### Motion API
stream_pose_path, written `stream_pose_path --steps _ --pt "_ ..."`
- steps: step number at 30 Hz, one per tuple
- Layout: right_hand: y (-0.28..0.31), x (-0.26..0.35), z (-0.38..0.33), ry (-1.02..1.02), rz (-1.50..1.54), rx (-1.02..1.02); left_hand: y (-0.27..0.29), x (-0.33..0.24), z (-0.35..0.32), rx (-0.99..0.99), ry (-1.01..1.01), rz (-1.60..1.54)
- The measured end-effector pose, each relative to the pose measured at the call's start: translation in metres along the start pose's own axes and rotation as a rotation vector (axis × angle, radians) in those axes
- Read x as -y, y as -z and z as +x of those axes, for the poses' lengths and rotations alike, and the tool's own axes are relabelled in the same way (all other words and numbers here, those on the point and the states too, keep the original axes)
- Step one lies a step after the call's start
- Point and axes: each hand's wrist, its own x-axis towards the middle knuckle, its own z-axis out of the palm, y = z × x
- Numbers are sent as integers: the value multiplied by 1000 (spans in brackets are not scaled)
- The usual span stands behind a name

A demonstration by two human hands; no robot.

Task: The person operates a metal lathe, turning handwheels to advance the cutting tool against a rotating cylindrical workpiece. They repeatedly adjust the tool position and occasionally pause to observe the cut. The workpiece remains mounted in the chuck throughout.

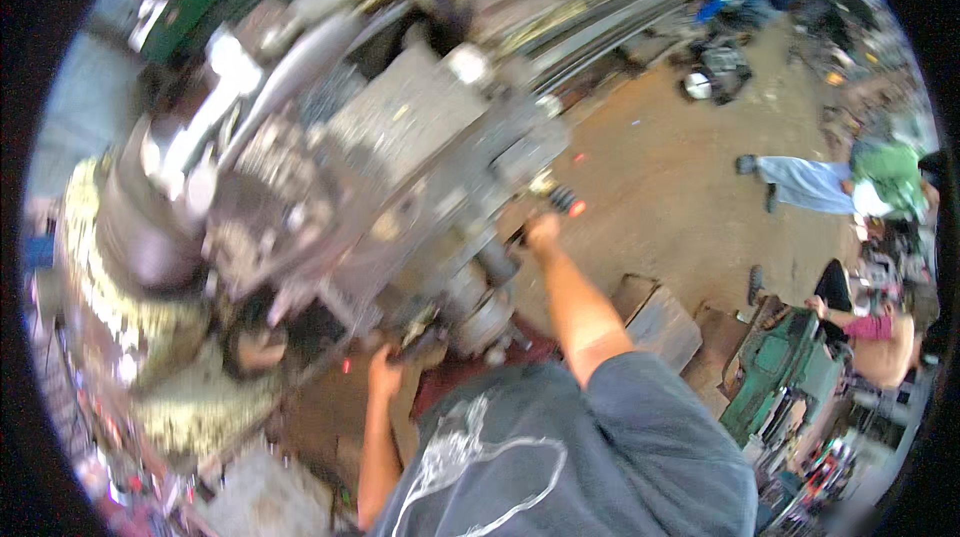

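Note:
A large metal lathe (430, 187) fills the view in front of me, smeared by motion. My left hand (383, 374) is closed at the near side of the carriage, next to a round metal handwheel (425, 349); its fingers seem wrapped round a grip whose shape is blurred. Farther right, my right hand (542, 230) is closed round a dark handle (517, 236). Beside that hand juts a black knob with a red end (567, 201). At the far left sits a big dark round metal part (155, 212), next to the worn yellow-green machine body (130, 357).
Long bed rails (620, 12) run toward the upper right. Behind my right arm lie a grey box-like piece (655, 327) and a green machine (785, 377), with a person in a dark red sleeve (865, 327) beside it. Another person in green (885, 177) is at the right.

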Motion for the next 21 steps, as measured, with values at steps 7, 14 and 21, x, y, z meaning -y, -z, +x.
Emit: stream_pose_path --steps 7,14,21 --pt "-24 -6 32 -104 -87 152 -10 44 20 132 29 -269" --pt "51 56 -31 163 -345 286 -11 8 60 356 395 -286" --pt "108 75 -115 183 -99 188 -44 -138 84 535 29 -50"
